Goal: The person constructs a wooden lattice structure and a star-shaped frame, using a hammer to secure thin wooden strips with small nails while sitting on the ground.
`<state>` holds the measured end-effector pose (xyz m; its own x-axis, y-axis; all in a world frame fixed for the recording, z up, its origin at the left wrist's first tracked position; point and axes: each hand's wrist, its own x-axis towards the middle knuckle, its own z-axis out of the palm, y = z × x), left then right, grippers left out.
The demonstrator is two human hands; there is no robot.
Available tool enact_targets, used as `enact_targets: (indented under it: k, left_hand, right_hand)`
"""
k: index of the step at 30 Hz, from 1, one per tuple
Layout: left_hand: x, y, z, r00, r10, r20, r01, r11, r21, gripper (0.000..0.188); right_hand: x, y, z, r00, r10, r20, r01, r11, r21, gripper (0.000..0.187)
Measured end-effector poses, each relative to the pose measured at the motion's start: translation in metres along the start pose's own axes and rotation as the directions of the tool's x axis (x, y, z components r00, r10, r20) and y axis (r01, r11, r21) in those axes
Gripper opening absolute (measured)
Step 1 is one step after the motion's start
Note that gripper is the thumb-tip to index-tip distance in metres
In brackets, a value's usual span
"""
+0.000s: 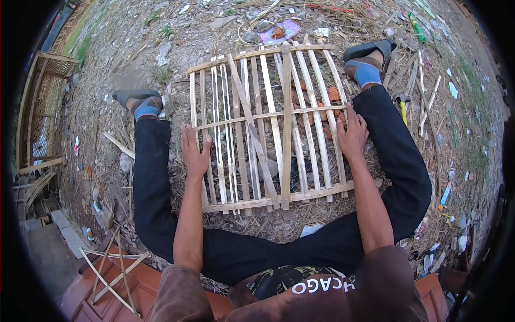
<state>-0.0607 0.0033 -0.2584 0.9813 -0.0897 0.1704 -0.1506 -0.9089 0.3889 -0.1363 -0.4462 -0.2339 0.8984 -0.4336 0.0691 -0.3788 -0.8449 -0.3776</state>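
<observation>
A slatted panel of pale wood strips (272,131) lies on the ground between my spread legs. Several long slats cross three rails: a far one, a middle one and a near rail (316,193). One slat slants across the panel, and a wider strip (287,107) runs beside it on top. My left hand (195,153) rests at the panel's left edge near the middle rail, fingers stretched out and thumb apart. At the right edge, my right hand (353,135) touches the end of the middle rail with fingers spread. Neither hand is closed round anything.
A hammer with a yellow handle (403,110) lies right of my right leg, near loose wood strips (427,107). A woven lattice frame (45,110) stands at far left. Crossed sticks (115,279) rest on a red-brown wooden panel (88,298). A green bottle (417,28) lies far right.
</observation>
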Motion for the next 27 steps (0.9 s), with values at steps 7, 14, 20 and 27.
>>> enact_targets:
  k: [7, 14, 20, 27]
  left_hand:
    - [-0.0002, -0.0008, -0.0009, 0.992, -0.111, 0.066, 0.114, 0.993, -0.043, 0.075]
    - [0.0012, -0.0013, -0.0025, 0.991, -0.112, 0.068, 0.115, 0.992, -0.048, 0.074]
    - [0.0017, 0.0032, -0.0029, 0.992, -0.113, 0.046, 0.115, 0.993, -0.037, 0.074]
    - [0.0017, 0.0037, -0.0029, 0.994, -0.105, 0.026, 0.106, 0.994, -0.038, 0.075]
  right_hand:
    - [0.0002, -0.0014, -0.0001, 1.0, 0.009, 0.007, -0.009, 1.0, -0.004, 0.06]
    - [0.0006, -0.0012, 0.0021, 1.0, 0.02, 0.008, -0.02, 1.0, -0.013, 0.06]
    - [0.0016, 0.0031, 0.0046, 1.0, -0.002, -0.004, 0.002, 1.0, -0.027, 0.059]
    - [0.0038, 0.0012, 0.0055, 1.0, 0.017, -0.017, -0.018, 0.999, -0.041, 0.057]
